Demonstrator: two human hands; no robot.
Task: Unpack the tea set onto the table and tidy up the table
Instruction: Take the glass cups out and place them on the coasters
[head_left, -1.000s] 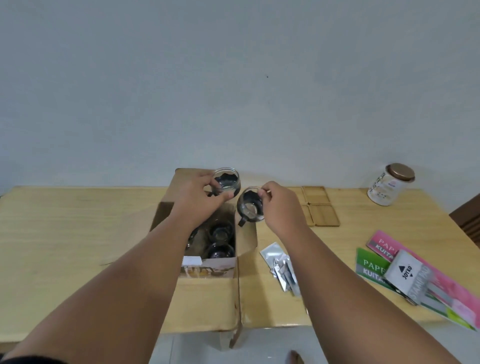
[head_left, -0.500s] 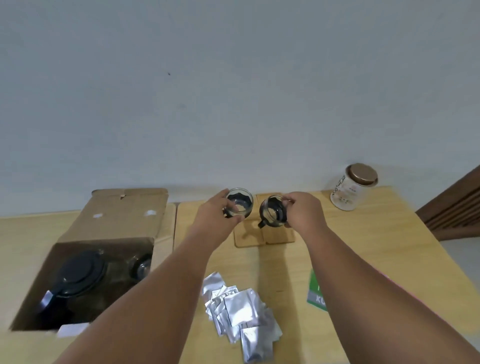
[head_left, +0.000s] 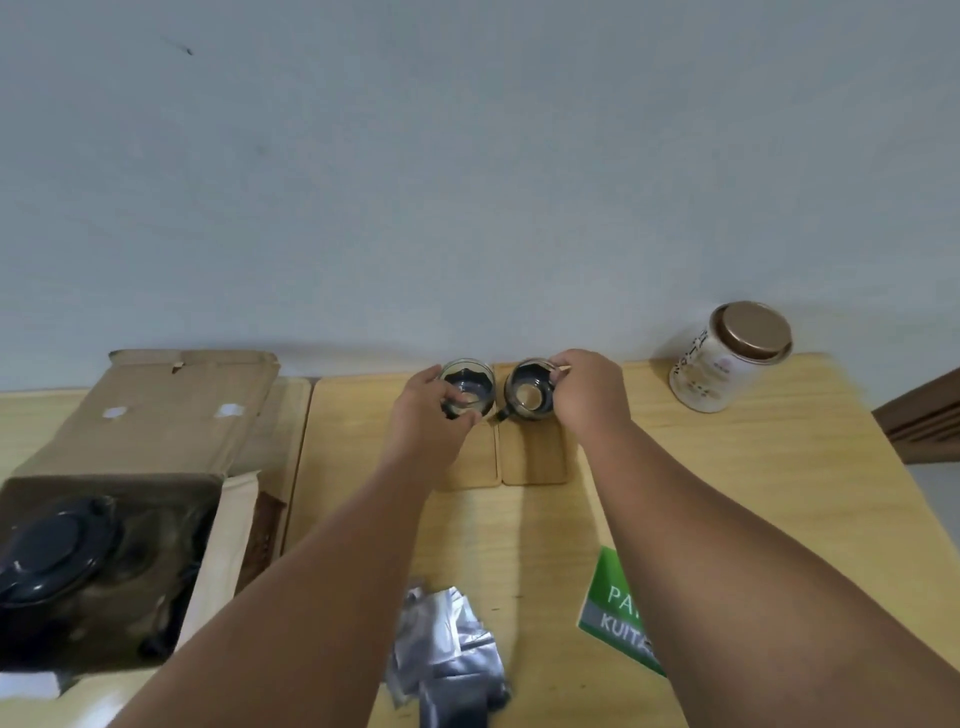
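On the pale wooden table (head_left: 727, 467), an open brown cardboard box (head_left: 130, 467) holds a dark-lidded teapot (head_left: 57, 545), while the left hand (head_left: 426, 415) and right hand (head_left: 587, 395) each grip a small glass cup: the left cup (head_left: 467, 387), the right cup (head_left: 530, 392).

The left hand (head_left: 428, 415) covers most of the left wooden coaster (head_left: 475, 462). The right forearm hides part of the green booklet (head_left: 615, 605), so its lettering is cut short. The foil sachets (head_left: 447, 649) are blurred and run off the bottom edge. The print on the jar (head_left: 701, 374) is too small to read.
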